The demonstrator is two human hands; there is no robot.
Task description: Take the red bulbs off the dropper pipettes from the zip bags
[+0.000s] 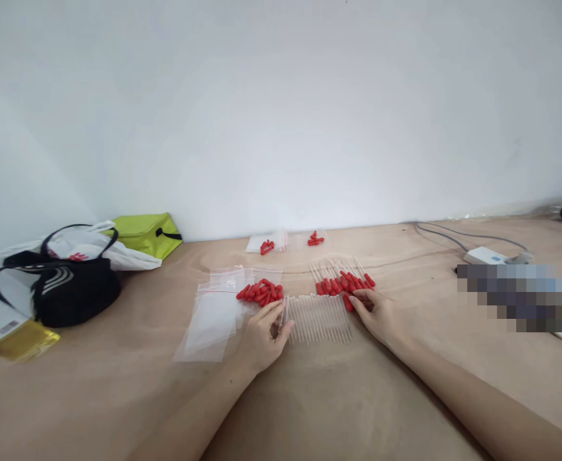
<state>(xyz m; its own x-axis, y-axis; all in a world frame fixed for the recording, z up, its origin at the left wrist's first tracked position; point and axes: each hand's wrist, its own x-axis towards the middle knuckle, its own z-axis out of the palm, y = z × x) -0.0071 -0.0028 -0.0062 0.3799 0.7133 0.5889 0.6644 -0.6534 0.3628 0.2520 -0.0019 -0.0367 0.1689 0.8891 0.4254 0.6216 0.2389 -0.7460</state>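
A row of clear thin tubes (317, 318) lies flat on the tan table between my hands. My left hand (262, 336) rests at the row's left end, fingers curled against the tubes. My right hand (377, 315) touches the right end, fingertips pinching a red rubber cap (347, 304). A loose pile of red caps (260, 292) lies just beyond my left hand. Beyond my right hand lies a second bunch of tubes with red caps fitted (343, 280).
Clear zip bags (214, 314) lie left of the tubes. More bags with red caps (288, 241) sit near the wall. A black handbag (70, 288), white and green bags (149, 234) and a gold packet (19, 342) lie at the left. Cables and a white adapter (485, 256) are at the right.
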